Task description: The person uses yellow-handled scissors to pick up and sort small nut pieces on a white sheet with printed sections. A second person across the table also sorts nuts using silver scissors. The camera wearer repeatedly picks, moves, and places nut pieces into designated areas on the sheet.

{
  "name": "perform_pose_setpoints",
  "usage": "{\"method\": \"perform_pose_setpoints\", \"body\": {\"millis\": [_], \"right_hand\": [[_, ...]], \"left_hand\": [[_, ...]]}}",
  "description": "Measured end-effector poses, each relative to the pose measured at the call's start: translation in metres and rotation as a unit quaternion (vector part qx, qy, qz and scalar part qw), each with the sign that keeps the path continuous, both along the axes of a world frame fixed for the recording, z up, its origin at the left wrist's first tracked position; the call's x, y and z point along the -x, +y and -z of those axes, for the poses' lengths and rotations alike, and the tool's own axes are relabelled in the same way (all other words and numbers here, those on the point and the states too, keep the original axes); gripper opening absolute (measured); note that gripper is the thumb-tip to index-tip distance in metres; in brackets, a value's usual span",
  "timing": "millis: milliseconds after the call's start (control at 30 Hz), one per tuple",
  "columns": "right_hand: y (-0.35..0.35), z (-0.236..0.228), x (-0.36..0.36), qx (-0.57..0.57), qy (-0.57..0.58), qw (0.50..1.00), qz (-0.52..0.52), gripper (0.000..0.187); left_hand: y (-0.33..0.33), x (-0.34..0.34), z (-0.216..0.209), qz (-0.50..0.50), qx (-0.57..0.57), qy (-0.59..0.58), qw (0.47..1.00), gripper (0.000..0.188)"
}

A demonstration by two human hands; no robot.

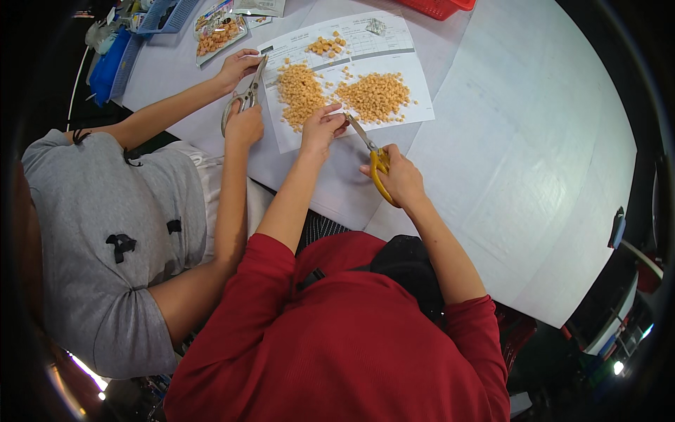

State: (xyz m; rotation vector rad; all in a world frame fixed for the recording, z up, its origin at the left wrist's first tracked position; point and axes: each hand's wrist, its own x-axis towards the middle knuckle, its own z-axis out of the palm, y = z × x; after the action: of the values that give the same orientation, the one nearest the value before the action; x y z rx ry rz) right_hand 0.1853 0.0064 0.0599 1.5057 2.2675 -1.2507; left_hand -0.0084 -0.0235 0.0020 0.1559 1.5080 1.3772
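My right hand (402,177) is closed around the yellow handles of a pair of scissors (380,171). Their blades reach up and left to the fingertips of my left hand (322,133). The left fingers are pinched together beside the blade tips; whatever small thing they hold is too tiny to make out. Just beyond my hands, small pale orange pieces lie in a right pile (376,97) and a left pile (301,93) on printed paper sheets (415,70). Larger orange chunks (327,46) form a smaller heap farther back.
At my left, a co-worker in grey grips metal-handled scissors (247,97). Behind stand an open bag of orange cubes (219,36), a blue basket (128,67) and a red basket (439,7). The white table (520,155) extends to the right.
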Motion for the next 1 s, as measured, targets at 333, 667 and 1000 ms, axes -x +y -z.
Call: {"method": "perform_pose_setpoints", "body": {"millis": [333,667,1000], "right_hand": [[0.009,0.005,0.000,-0.033,-0.009,0.999,0.043,0.062],[0.012,0.008,-0.011,-0.028,0.012,0.997,0.076,0.062],[0.012,-0.002,-0.009,-0.014,0.051,0.997,0.059,0.066]], "left_hand": [[0.010,0.001,0.012,0.077,0.088,0.421,0.899,0.008],[0.031,-0.006,0.008,0.178,0.129,0.647,0.730,0.008],[0.022,0.011,-0.013,0.094,-0.006,0.165,0.982,0.014]]}}
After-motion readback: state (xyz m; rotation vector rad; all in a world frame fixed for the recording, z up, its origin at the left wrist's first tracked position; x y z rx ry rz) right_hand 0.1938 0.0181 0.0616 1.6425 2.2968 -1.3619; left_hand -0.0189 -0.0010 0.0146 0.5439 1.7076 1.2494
